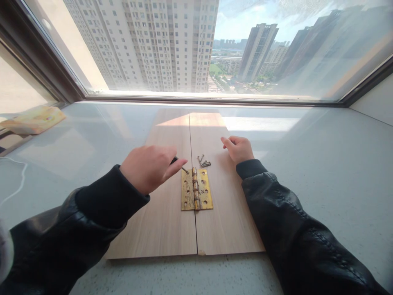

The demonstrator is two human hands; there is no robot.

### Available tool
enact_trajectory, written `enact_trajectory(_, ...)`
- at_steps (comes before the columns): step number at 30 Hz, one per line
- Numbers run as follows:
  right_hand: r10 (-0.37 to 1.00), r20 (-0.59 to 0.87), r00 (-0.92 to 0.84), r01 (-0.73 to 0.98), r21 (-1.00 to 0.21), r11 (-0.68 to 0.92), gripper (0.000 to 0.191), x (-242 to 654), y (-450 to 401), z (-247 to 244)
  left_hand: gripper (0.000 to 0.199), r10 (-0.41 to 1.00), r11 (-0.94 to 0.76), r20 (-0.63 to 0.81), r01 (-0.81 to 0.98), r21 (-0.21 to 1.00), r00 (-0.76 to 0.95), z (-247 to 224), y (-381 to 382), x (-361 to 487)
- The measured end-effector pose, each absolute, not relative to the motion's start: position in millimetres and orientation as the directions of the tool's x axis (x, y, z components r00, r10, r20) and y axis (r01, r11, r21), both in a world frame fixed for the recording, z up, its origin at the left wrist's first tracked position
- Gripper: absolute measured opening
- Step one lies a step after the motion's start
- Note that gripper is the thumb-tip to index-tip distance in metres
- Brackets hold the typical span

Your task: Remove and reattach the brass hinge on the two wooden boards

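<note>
My left hand (150, 167) is closed around a screwdriver (175, 159) with a dark handle. Its thin metal shaft slants down to the upper left hole of a worn brass hinge (187, 188), where a screw head may sit; the contact is too small to make out. The hinge lies open across the seam between two pale wooden boards, the left board (159, 229) and the right board (227, 229). Just above it, several loose screws (204, 163) lie on the right board. My right hand (238, 149) is curled into a fist by that board's right edge; its inside is hidden.
Under the boards is a white speckled sill (322, 172), bordered at the back by a brown window frame (211, 99). At the far left lies a yellowish block-shaped object (37, 119), with a white cable (22, 180) nearer to me.
</note>
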State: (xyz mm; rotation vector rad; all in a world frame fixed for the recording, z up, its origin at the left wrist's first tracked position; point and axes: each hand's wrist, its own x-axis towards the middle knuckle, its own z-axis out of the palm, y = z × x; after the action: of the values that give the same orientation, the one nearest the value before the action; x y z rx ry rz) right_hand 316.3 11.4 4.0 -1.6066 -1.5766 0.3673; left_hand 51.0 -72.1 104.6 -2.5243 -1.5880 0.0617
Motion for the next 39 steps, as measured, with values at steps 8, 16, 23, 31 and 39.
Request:
enact_trajectory(8, 0.923, 0.340, 0.182, 0.651, -0.745, 0.147, 0.040, 314, 10, 5, 0.031, 0.729, -0.673, 0.087, 0.735, -0.090, 0.679, 102, -63, 37)
enact_trajectory(16, 0.925, 0.333, 0.185, 0.674, -0.728, 0.128, 0.040, 316, 14, 0, 0.062, 0.946, -0.311, 0.046, 0.936, -0.166, 0.322, 103, -72, 47)
enact_trajectory(23, 0.927, 0.327, 0.181, 0.685, -0.718, 0.120, 0.041, 317, 14, 1, 0.043, 0.888, -0.460, -0.073, 0.872, -0.167, 0.454, 110, -69, 53)
enact_trajectory(31, 0.920, 0.344, 0.187, 0.658, -0.740, 0.143, 0.039, 317, 14, 1, 0.038, 0.829, -0.557, 0.028, 0.829, -0.046, 0.559, 106, -67, 46)
enact_trajectory(39, 0.915, 0.348, 0.205, 0.628, -0.764, 0.150, 0.040, 317, 14, 2, 0.059, 0.916, -0.387, 0.013, 0.891, -0.237, 0.401, 111, -73, 61)
